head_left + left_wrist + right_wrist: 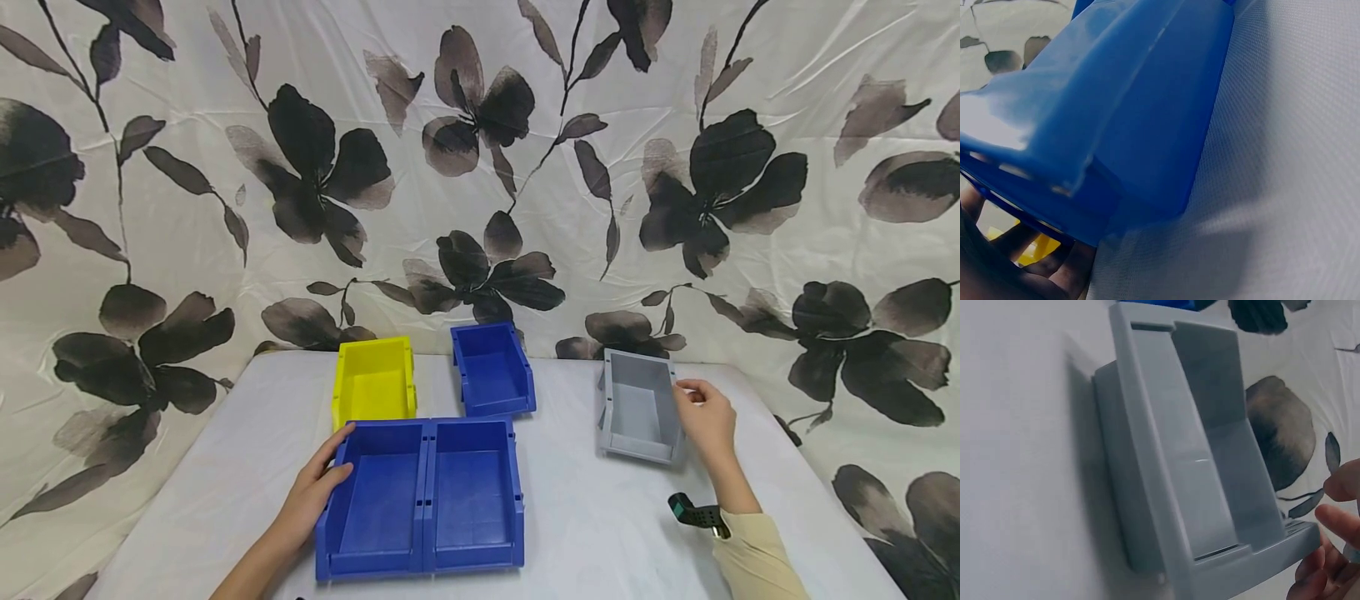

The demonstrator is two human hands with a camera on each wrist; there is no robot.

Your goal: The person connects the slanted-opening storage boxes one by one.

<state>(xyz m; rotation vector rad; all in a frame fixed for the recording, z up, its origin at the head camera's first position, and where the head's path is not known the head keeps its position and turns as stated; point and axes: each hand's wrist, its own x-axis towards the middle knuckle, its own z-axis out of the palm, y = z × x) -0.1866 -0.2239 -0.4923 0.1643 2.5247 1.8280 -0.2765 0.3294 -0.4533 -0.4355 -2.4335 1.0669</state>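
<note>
Two blue storage bins (472, 500) stand side by side, joined along their middle walls, at the front of the table. My left hand (311, 487) grips them at the back left corner; its fingers (1075, 265) wrap behind the blue back wall. At the table's right, a grey storage bin (643, 408) stands with its opening upward. My right hand (707, 417) holds that bin by its right edge. In the right wrist view, some fingers (1310, 584) lie against the outside of the grey rim.
A yellow bin (375, 379) stands right behind the joined pair, on the left. Another blue bin (491, 371) is at the back middle, between the yellow and grey ones. A floral cloth (480, 167) hangs behind the white-covered table (585, 517).
</note>
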